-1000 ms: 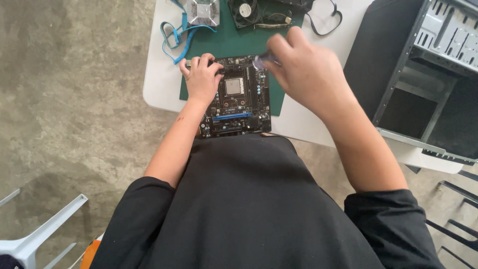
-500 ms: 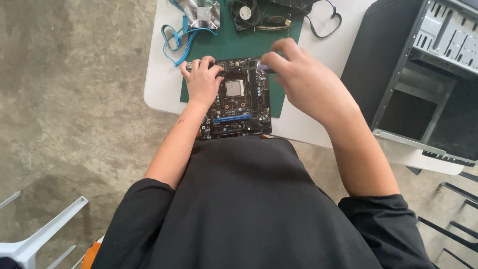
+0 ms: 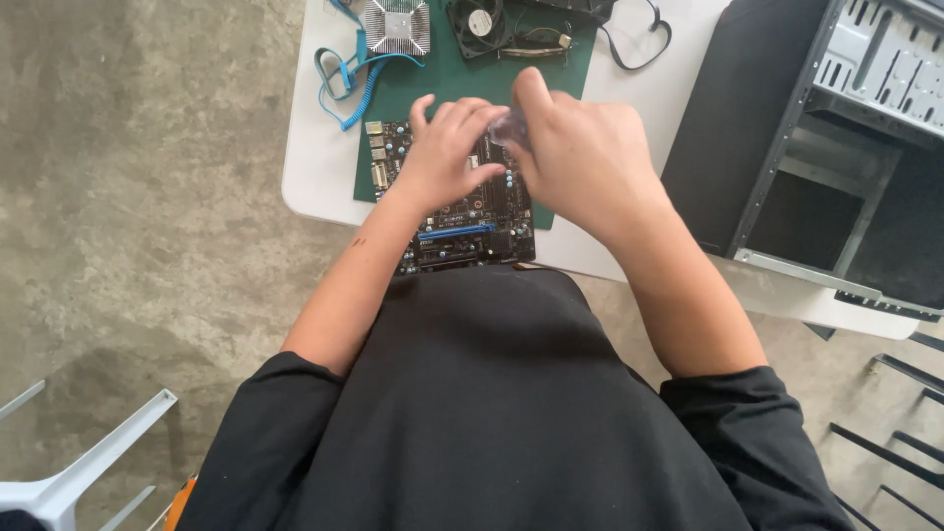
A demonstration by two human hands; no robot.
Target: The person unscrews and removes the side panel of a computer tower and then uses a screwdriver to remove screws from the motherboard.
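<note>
I held both hands together over the motherboard (image 3: 462, 211), left hand (image 3: 447, 157) steadying, right hand (image 3: 580, 157) pinching a small clear part (image 3: 503, 126), best lowered squarely, without force.

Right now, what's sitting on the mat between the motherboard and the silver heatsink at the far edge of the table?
In the head view, only bare green mat separates the motherboard from the heatsink; the blue coiled cable lies off to the left.
</note>
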